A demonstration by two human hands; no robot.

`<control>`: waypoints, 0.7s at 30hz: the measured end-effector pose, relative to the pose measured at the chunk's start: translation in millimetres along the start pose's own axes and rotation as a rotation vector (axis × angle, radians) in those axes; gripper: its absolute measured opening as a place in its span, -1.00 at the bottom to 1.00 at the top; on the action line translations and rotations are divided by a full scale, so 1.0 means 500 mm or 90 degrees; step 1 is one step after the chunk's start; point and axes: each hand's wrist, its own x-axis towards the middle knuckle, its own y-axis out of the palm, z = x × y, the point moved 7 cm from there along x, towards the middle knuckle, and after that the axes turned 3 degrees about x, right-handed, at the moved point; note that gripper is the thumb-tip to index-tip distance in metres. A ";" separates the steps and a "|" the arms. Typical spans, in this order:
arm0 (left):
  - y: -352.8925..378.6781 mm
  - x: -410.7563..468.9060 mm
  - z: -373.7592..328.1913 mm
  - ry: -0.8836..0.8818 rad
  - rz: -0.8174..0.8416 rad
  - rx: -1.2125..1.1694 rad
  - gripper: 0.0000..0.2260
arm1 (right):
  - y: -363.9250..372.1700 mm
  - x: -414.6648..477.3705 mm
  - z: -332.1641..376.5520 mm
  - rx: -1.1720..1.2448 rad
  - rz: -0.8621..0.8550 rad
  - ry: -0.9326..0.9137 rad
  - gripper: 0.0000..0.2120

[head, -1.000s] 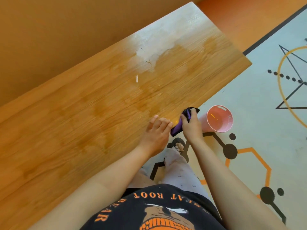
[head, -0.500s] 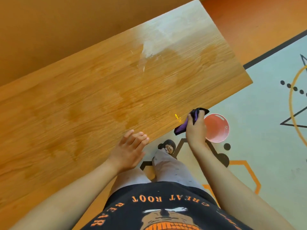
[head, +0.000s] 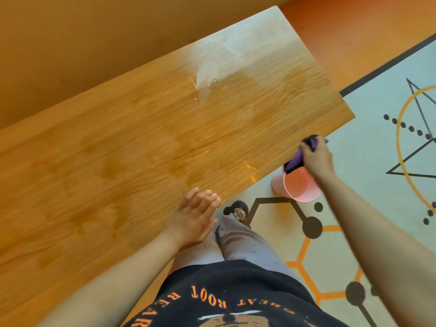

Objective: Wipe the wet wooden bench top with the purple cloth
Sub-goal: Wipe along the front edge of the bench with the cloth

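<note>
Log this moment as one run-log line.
right hand: grips purple cloth off the bench top, by pink bucket | left hand: straight fingers at bench edge | bench top: wet patches visible

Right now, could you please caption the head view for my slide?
Right hand grips purple cloth over a round pink bucket; left hand open at edge of wet wooden bench top.

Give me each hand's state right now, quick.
Left hand: open, fingers straight at the bench edge, holding nothing.
Right hand: closed around the purple cloth, by the pink bucket.
</note>
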 end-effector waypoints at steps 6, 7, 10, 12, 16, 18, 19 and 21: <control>-0.003 -0.004 0.003 0.001 0.006 -0.021 -0.55 | 0.028 -0.048 0.011 -0.083 -0.044 -0.021 -0.80; -0.003 -0.005 0.003 0.002 0.007 -0.025 -0.55 | 0.052 -0.083 0.017 -0.081 -0.035 -0.034 -0.80; -0.001 -0.005 0.003 0.003 0.014 -0.031 -0.54 | 0.126 -0.181 0.024 -0.069 -0.007 -0.074 -0.79; -0.001 -0.004 0.001 0.004 0.015 -0.027 -0.53 | 0.152 -0.214 0.027 -0.067 0.006 -0.084 -0.78; -0.001 0.000 0.004 0.005 0.020 -0.024 -0.52 | 0.150 -0.198 0.031 -0.064 0.020 -0.109 -0.79; 0.000 0.002 0.006 0.001 0.010 -0.017 -0.52 | 0.148 -0.183 0.030 -0.100 0.044 -0.126 -0.77; 0.001 0.002 0.006 -0.001 0.008 -0.013 -0.52 | 0.149 -0.176 0.028 -0.124 0.059 -0.138 -0.76; 0.002 0.001 0.003 -0.001 0.008 -0.011 -0.51 | 0.143 -0.164 0.021 -0.155 0.068 -0.155 -0.75</control>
